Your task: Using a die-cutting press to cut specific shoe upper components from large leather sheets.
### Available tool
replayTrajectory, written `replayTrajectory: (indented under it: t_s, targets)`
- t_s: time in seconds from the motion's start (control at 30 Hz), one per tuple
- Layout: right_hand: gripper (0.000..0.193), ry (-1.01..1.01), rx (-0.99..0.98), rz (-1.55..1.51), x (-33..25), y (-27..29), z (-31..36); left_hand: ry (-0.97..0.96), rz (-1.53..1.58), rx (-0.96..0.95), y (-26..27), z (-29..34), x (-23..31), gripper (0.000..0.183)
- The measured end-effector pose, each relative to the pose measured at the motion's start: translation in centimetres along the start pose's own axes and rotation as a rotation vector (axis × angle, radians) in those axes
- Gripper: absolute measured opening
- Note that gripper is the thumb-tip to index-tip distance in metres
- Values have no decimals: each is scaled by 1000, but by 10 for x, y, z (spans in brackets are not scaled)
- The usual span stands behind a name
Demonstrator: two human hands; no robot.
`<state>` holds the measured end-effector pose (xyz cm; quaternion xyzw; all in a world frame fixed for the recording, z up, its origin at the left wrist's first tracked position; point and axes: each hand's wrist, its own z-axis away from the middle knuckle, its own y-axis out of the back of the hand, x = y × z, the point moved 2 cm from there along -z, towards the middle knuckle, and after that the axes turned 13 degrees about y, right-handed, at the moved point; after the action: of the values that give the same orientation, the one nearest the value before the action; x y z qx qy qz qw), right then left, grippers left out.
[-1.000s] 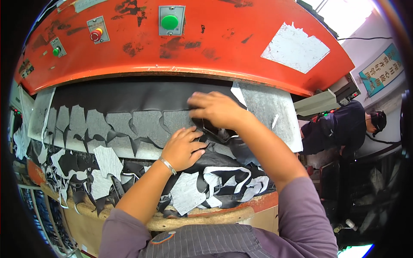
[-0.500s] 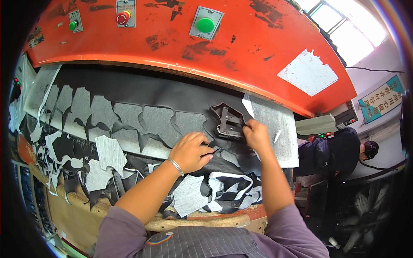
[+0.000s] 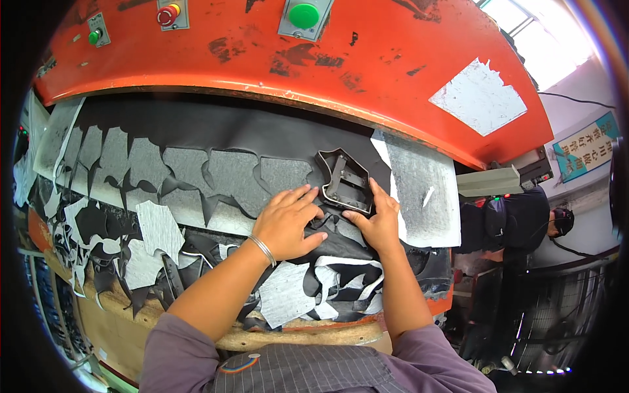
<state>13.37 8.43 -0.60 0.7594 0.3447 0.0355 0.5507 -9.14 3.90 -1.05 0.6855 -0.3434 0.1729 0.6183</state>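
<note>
A dark metal cutting die (image 3: 345,180) with a shaped outline and inner crossbars lies on a sheet of black leather (image 3: 242,121). My right hand (image 3: 380,216) holds the die by its near right corner, thumb in front and fingers along the right side. Left of the die, my left hand (image 3: 288,223) rests on the leather with its fingers spread, fingertips close to the die's near left wall. A row of cut-out openings in the leather runs leftward from the die, showing the grey board (image 3: 419,190) or a grey layer; I cannot tell which.
An orange press beam (image 3: 262,65) with buttons spans the far side. Black and white leather scraps (image 3: 160,232) pile along the near edge, above a worn wooden rail (image 3: 295,336). Another person (image 3: 514,219) in dark clothes is at the right, beyond the board.
My right hand has shifted from the die's right side to its near right corner. The die has turned slightly. My left hand's fingers have spread out and moved toward the die.
</note>
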Motion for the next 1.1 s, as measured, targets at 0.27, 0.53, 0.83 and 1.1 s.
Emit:
replayTrajectory:
  t_s: [0.27,0.53,0.83,1.1]
  targets:
    - [80,47,63,133,-28,-13,8,61,3,28,1,-7,-1,39]
    - [70,-47,-123,-380,-8,24,-6,51,81,108,1,2,-7,37]
    - [30,988,-493,192,-31,-7,-160,32,125,156,3,-10,-7,29]
    - [11,862,-598,52,16,10,-130,100,178,218,1,-7,-14,20]
